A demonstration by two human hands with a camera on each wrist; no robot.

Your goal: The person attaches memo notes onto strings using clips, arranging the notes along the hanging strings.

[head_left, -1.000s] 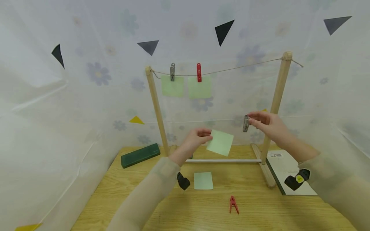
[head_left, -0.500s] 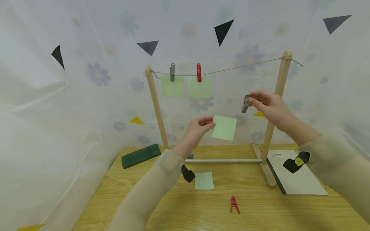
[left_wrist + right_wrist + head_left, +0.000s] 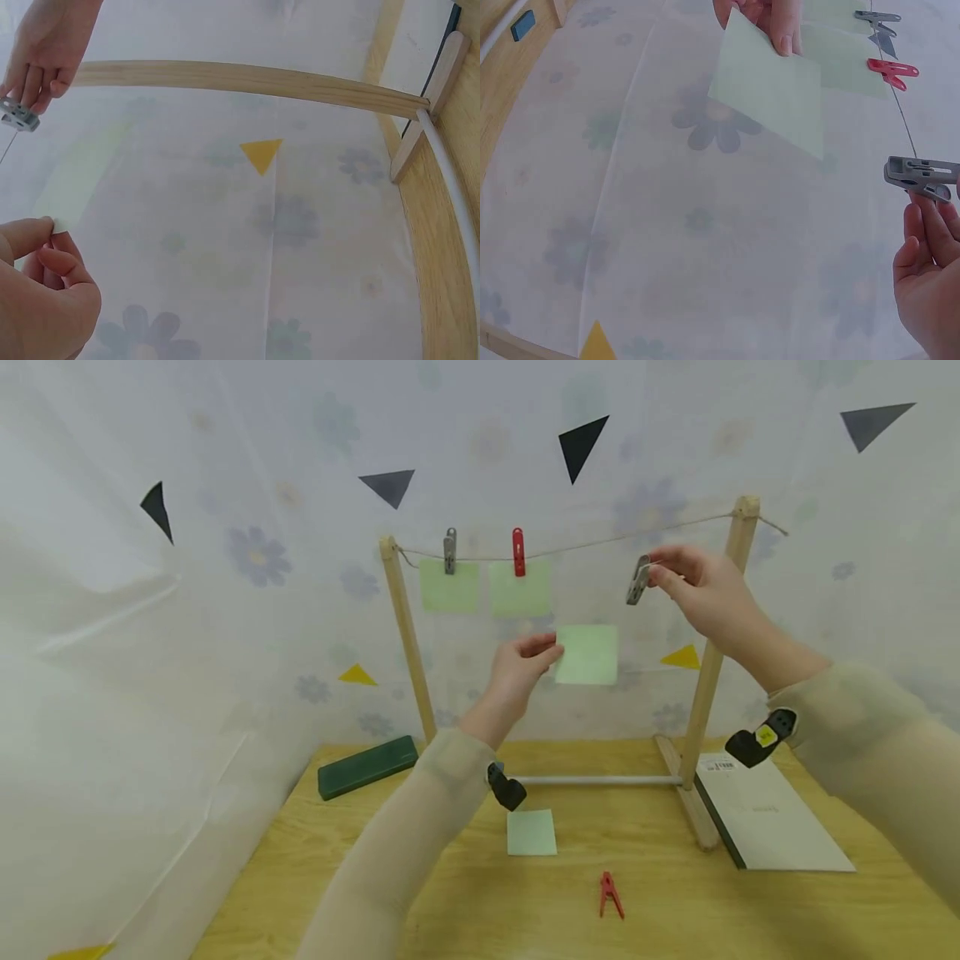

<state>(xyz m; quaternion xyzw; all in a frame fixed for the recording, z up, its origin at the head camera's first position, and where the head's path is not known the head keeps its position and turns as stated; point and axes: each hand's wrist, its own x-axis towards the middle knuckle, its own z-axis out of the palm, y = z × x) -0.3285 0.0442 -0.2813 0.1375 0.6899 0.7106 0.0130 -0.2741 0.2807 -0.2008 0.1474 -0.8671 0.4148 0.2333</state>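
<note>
From the left hand's (image 3: 517, 675) note (image 3: 587, 655), pegged notes (image 3: 520, 595) hang at ten o'clock, the right hand's (image 3: 711, 597) peg (image 3: 637, 581) at one; on the tabletop (image 3: 525, 914), box (image 3: 367, 767) at eight, notebook (image 3: 772, 818) at four, loose peg (image 3: 608, 887) at six.

No legible text, brand or number was found. The pale notebook (image 3: 783, 839) lying at the right bears a barcode label (image 3: 717, 766) at its far end and faint print (image 3: 765, 808) nearer its middle, both too small to read. The black wrist device (image 3: 743, 749) at the right carries a yellow label (image 3: 766, 735), its marking illegible.
</note>
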